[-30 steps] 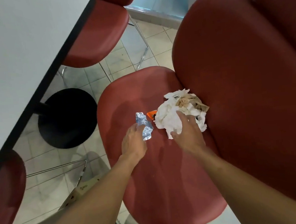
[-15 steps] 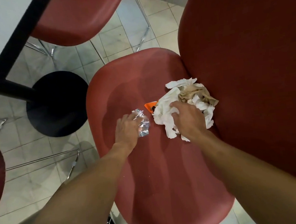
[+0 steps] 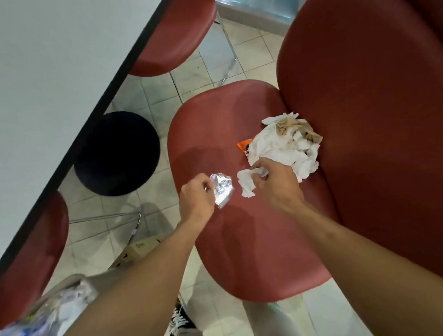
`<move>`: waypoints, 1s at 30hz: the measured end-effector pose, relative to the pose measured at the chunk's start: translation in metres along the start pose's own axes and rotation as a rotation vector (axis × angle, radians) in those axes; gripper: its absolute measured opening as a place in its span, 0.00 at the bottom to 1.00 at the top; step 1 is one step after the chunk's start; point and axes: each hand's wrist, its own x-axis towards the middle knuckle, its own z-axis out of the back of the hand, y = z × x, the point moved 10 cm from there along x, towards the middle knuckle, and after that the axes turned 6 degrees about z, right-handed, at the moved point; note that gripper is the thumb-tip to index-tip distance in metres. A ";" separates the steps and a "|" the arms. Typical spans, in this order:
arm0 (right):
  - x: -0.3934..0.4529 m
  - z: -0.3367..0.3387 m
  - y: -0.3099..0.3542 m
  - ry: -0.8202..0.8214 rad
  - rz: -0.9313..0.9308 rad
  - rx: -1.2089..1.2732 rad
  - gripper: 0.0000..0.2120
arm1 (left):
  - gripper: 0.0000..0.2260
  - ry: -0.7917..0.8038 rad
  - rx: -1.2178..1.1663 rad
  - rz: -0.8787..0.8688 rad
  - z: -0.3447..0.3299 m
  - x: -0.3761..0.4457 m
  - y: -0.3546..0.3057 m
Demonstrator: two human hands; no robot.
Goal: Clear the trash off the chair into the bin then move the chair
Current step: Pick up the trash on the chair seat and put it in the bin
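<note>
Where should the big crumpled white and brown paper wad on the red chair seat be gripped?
Probably from above, on the crumpled white and brown paper wad at its loose near edge: its far side sits against the red chair backrest, so fingers closing over the top gather it.

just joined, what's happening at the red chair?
A person is picking trash off the red chair seat. The left hand grips a crumpled foil wrapper; the right hand pinches a white tissue scrap. A bigger wad of white and brown napkins and an orange wrapper lie on the seat by the backrest. Nothing is binned yet.
</note>
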 end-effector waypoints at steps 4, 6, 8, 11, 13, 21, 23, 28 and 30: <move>-0.042 -0.017 0.046 -0.009 0.023 0.026 0.09 | 0.10 -0.037 -0.062 0.038 0.049 -0.041 0.030; -0.067 -0.035 0.074 0.010 0.049 0.030 0.09 | 0.10 -0.059 -0.103 0.062 0.077 -0.064 0.059; -0.079 -0.044 0.088 0.014 0.047 0.043 0.09 | 0.11 -0.062 -0.155 0.094 0.089 -0.078 0.081; -0.105 -0.070 0.122 0.034 0.076 0.045 0.09 | 0.10 -0.082 -0.193 0.182 0.120 -0.108 0.132; -0.123 -0.091 0.148 0.058 0.114 0.044 0.10 | 0.09 -0.123 -0.212 0.214 0.143 -0.128 0.166; -0.181 -0.193 0.229 0.228 0.181 0.061 0.09 | 0.07 -0.254 -0.154 0.375 0.212 -0.191 0.305; -0.190 -0.214 0.243 0.259 0.196 0.104 0.08 | 0.07 -0.275 -0.118 0.419 0.221 -0.200 0.333; -0.208 -0.271 0.273 0.308 0.229 0.126 0.06 | 0.08 -0.285 -0.086 0.472 0.235 -0.213 0.389; -0.212 -0.284 0.281 0.302 0.230 0.133 0.06 | 0.09 -0.282 -0.050 0.447 0.237 -0.213 0.399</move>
